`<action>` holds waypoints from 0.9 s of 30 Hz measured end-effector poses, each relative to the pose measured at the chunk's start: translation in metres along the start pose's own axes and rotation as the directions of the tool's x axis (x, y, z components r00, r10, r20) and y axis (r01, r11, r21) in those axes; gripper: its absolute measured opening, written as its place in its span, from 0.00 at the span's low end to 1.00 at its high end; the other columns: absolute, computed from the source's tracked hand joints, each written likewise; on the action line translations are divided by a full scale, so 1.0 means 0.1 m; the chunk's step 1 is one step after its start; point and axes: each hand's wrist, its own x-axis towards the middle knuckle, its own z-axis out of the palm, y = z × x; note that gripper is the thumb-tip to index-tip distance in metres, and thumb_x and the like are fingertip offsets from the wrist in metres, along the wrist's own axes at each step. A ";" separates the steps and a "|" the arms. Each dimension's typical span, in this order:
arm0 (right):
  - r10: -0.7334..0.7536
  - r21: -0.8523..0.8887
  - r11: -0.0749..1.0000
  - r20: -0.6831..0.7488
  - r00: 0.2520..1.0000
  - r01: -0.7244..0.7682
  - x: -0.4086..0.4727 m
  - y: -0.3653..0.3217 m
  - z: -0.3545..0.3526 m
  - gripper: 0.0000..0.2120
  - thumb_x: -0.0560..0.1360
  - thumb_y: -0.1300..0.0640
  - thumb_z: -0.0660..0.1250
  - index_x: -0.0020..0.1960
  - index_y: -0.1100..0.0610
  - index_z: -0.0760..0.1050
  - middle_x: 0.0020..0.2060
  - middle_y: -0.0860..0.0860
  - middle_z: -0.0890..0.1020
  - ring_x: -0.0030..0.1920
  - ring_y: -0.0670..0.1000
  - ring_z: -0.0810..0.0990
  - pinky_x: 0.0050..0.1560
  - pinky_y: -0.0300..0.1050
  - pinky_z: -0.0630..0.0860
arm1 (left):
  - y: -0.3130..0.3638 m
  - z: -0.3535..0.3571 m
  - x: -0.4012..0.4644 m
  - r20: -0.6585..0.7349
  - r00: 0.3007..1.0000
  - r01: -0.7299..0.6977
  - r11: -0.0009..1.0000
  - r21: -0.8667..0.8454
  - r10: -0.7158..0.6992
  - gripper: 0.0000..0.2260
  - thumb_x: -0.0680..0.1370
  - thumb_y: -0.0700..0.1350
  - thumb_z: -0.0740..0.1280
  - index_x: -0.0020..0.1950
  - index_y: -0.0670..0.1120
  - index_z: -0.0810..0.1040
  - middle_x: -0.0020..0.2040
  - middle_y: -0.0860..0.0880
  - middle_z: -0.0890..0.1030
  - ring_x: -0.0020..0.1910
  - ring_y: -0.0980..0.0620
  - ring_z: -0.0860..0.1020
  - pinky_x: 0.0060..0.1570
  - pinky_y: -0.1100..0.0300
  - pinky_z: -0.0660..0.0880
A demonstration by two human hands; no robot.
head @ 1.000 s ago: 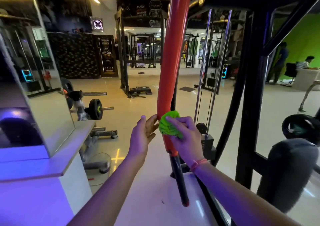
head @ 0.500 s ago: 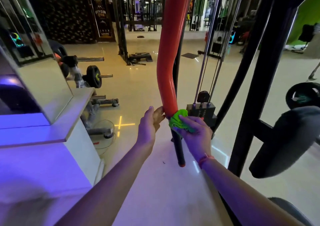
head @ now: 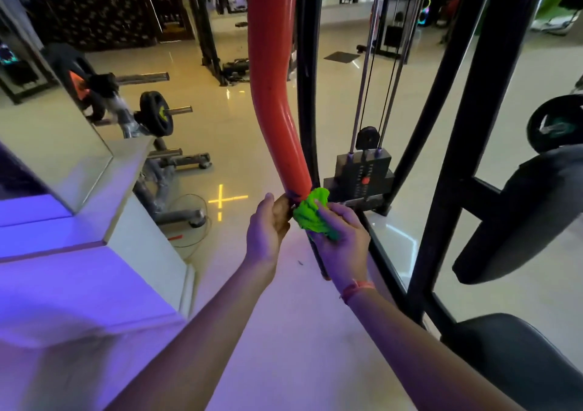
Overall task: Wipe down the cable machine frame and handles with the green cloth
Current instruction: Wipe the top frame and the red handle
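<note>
The fingers (head: pixel 342 221) of the right hand (head: pixel 339 240) are curled and clamped on the bunched green cloth (head: pixel 310 213), which is pressed against the lower end of the orange padded bar (head: pixel 273 95), right where the padding gives way to a thin dark rod (head: pixel 318 260). The left hand (head: pixel 268 227) is cupped around the same junction from the other side, its fingers bent against the bar; how firmly it is gripped cannot be told. A slip is judged the main risk: at the step from thick padding to thin rod the cloth could be dragged off its contact or pulled loose from the hand, and the narrow part left only half wiped. The bar hangs free, so it could also swing away if the steadying hand is loosened. Much is hidden: the far side of the junction is covered by both hands and the cloth, the top of the bar is cut off by the frame edge, and the black frame upright (head: pixel 307 79) behind it is partly masked. The weight stack (head: pixel 362 174) markings are too small to be read
</note>
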 end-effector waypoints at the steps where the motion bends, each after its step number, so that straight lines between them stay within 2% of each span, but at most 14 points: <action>1: 0.053 -0.006 0.999 0.019 0.998 -0.053 -0.07 0.10 -0.02 0.25 0.66 0.66 0.81 0.61 0.54 0.83 0.53 0.52 0.81 0.53 0.49 0.81 0.57 0.35 0.75 | -0.01 0.00 -0.01 0.001 1.000 0.000 1.000 0.020 0.000 0.23 0.86 0.53 0.49 0.70 0.45 0.76 0.65 0.50 0.81 0.65 0.54 0.78 0.73 0.53 0.65; 3: 0.164 -0.019 0.986 0.026 0.986 -0.163 -0.14 0.23 -0.07 0.24 0.66 0.66 0.81 0.59 0.53 0.85 0.50 0.50 0.81 0.51 0.53 0.83 0.55 0.40 0.79 | -0.03 0.02 -0.03 -0.009 1.000 0.002 0.999 0.042 -0.002 0.23 0.86 0.54 0.49 0.71 0.46 0.75 0.67 0.50 0.80 0.65 0.54 0.78 0.73 0.52 0.64; 4: 0.188 -0.023 0.982 0.018 0.982 -0.187 -0.14 0.25 -0.09 0.23 0.65 0.67 0.81 0.58 0.54 0.85 0.50 0.49 0.82 0.51 0.53 0.84 0.54 0.37 0.79 | -0.04 0.03 -0.04 -0.013 1.000 0.002 0.999 0.049 -0.002 0.23 0.86 0.54 0.49 0.72 0.46 0.74 0.67 0.50 0.80 0.65 0.53 0.78 0.74 0.51 0.64; 7: 0.161 0.075 0.984 0.013 0.987 -0.161 -0.03 0.15 -0.16 0.23 0.67 0.69 0.79 0.59 0.57 0.84 0.60 0.50 0.81 0.59 0.37 0.80 0.57 0.25 0.72 | -0.13 0.06 -0.07 0.001 1.000 0.009 0.997 0.070 -0.009 0.23 0.86 0.54 0.49 0.72 0.45 0.75 0.66 0.51 0.80 0.65 0.54 0.79 0.73 0.53 0.65; 8: 0.144 0.110 0.983 0.032 0.989 -0.147 -0.01 0.13 -0.17 0.23 0.68 0.69 0.78 0.61 0.56 0.84 0.63 0.50 0.80 0.62 0.34 0.77 0.60 0.26 0.71 | -0.17 0.06 -0.08 0.011 1.000 0.017 0.997 0.077 -0.017 0.24 0.86 0.54 0.49 0.72 0.45 0.75 0.66 0.51 0.81 0.65 0.54 0.79 0.73 0.53 0.66; 10: 0.106 0.096 0.989 0.074 0.992 -0.113 -0.05 0.23 -0.18 0.23 0.69 0.69 0.78 0.61 0.54 0.83 0.64 0.49 0.81 0.63 0.38 0.79 0.63 0.34 0.74 | -0.26 0.08 -0.11 0.015 0.999 0.036 0.996 0.085 -0.037 0.24 0.86 0.54 0.49 0.72 0.46 0.76 0.65 0.52 0.81 0.65 0.55 0.78 0.73 0.54 0.65; 12: 0.121 0.007 0.992 0.124 0.985 -0.122 -0.22 0.45 -0.18 0.24 0.68 0.70 0.77 0.58 0.49 0.85 0.62 0.47 0.82 0.60 0.48 0.83 0.59 0.46 0.80 | -0.32 0.10 -0.13 0.003 0.999 0.041 0.995 0.087 -0.041 0.23 0.86 0.53 0.48 0.72 0.47 0.75 0.67 0.52 0.80 0.67 0.54 0.77 0.73 0.54 0.64; 14: 0.283 -0.030 0.959 0.163 0.945 -0.282 -0.36 0.64 -0.24 0.28 0.67 0.70 0.77 0.56 0.41 0.83 0.56 0.45 0.85 0.55 0.51 0.85 0.53 0.56 0.83 | -0.37 0.13 -0.14 -0.016 0.999 0.046 0.997 0.069 -0.045 0.22 0.86 0.53 0.49 0.73 0.46 0.74 0.69 0.51 0.78 0.69 0.52 0.76 0.74 0.53 0.63; 17: 0.462 0.190 0.848 0.191 0.866 -0.494 -0.32 0.65 -0.26 0.21 0.68 0.72 0.77 0.46 0.45 0.88 0.44 0.42 0.86 0.42 0.47 0.82 0.42 0.47 0.82 | -0.46 0.13 -0.15 -0.015 0.998 0.061 0.995 0.078 -0.061 0.23 0.86 0.53 0.49 0.73 0.46 0.74 0.68 0.51 0.78 0.69 0.52 0.76 0.74 0.53 0.63; 19: 0.380 0.282 0.873 0.121 0.917 -0.398 -0.19 0.43 -0.24 0.20 0.68 0.70 0.78 0.52 0.48 0.87 0.51 0.46 0.86 0.47 0.47 0.84 0.45 0.42 0.82 | -0.52 0.12 -0.15 -0.016 0.996 0.084 0.992 0.092 -0.083 0.23 0.86 0.54 0.49 0.73 0.46 0.75 0.67 0.52 0.80 0.68 0.53 0.76 0.74 0.53 0.64; 21: 0.209 0.181 0.959 0.074 0.975 -0.220 -0.16 0.42 -0.22 0.20 0.68 0.67 0.80 0.58 0.54 0.85 0.59 0.50 0.85 0.57 0.46 0.84 0.58 0.40 0.80 | -0.57 0.13 -0.14 -0.017 0.995 0.096 0.991 0.088 -0.095 0.23 0.86 0.53 0.48 0.72 0.46 0.75 0.66 0.52 0.81 0.67 0.53 0.77 0.73 0.53 0.65; 23: 0.212 0.043 0.974 0.149 0.966 -0.221 -0.28 0.64 -0.22 0.19 0.69 0.67 0.79 0.58 0.55 0.85 0.60 0.49 0.83 0.59 0.45 0.82 0.62 0.45 0.79 | -0.59 0.16 -0.11 -0.042 0.994 0.103 0.991 0.088 -0.099 0.22 0.86 0.52 0.48 0.72 0.46 0.75 0.67 0.51 0.80 0.67 0.52 0.77 0.73 0.54 0.65; 25: 0.358 -0.064 0.933 0.275 0.892 -0.354 -0.46 0.89 -0.27 0.13 0.70 0.65 0.78 0.52 0.53 0.87 0.51 0.39 0.83 0.53 0.39 0.81 0.61 0.51 0.80 | -0.61 0.19 -0.10 -0.071 0.993 0.103 0.992 0.078 -0.097 0.22 0.86 0.52 0.48 0.73 0.45 0.74 0.69 0.50 0.78 0.67 0.51 0.77 0.73 0.53 0.64; 27: 0.468 -0.054 0.879 0.287 0.836 -0.474 -0.54 1.03 -0.35 0.08 0.68 0.64 0.80 0.44 0.54 0.86 0.34 0.35 0.79 0.38 0.34 0.76 0.50 0.46 0.80 | -0.64 0.21 -0.10 -0.101 0.990 0.101 0.993 0.067 -0.094 0.22 0.86 0.52 0.49 0.73 0.45 0.74 0.69 0.50 0.78 0.66 0.51 0.77 0.72 0.54 0.64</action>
